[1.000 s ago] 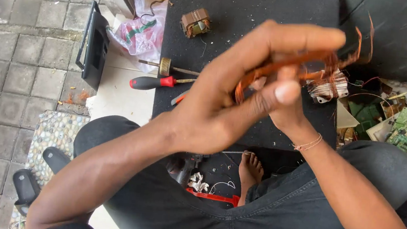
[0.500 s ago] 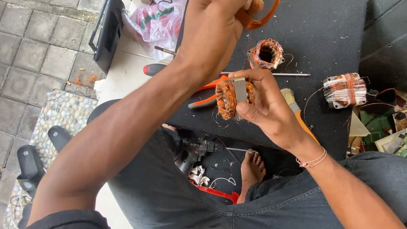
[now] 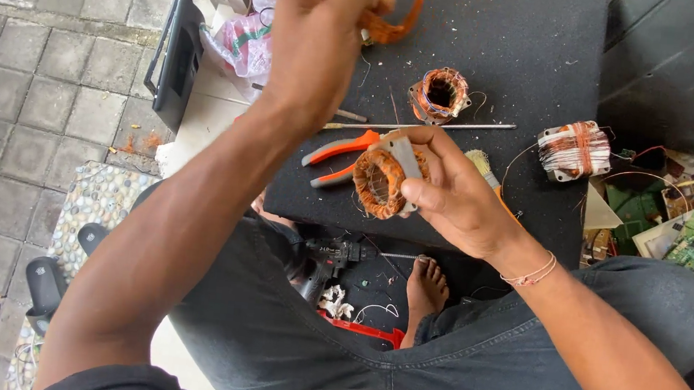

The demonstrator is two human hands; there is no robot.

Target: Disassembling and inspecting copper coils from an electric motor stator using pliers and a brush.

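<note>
- Against the frame half a second back, the left hand (image 3: 319,40) sits much the same, high at the far edge, and the right hand (image 3: 449,192) has drawn the copper coil (image 3: 380,181) slightly nearer the body; the view looks closer.
- Left grip: clenched on a strand of copper wire (image 3: 402,18) that loops up out of the top edge.
- Right grip: grasping the copper coil, fingers wrapped around its right side, thumb over the top; the coil juts left of the palm, above the near edge of the table (image 3: 530,60).
- Open room: bare black table far right; to the left it is crowded by orange-handled pliers (image 3: 338,156) just beside the coil.
- A thin metal rod (image 3: 430,127) lies just beyond the right hand, a 2nd wound core (image 3: 440,94) beyond it, and a 3rd wound block (image 3: 574,149) near the right edge.
</note>
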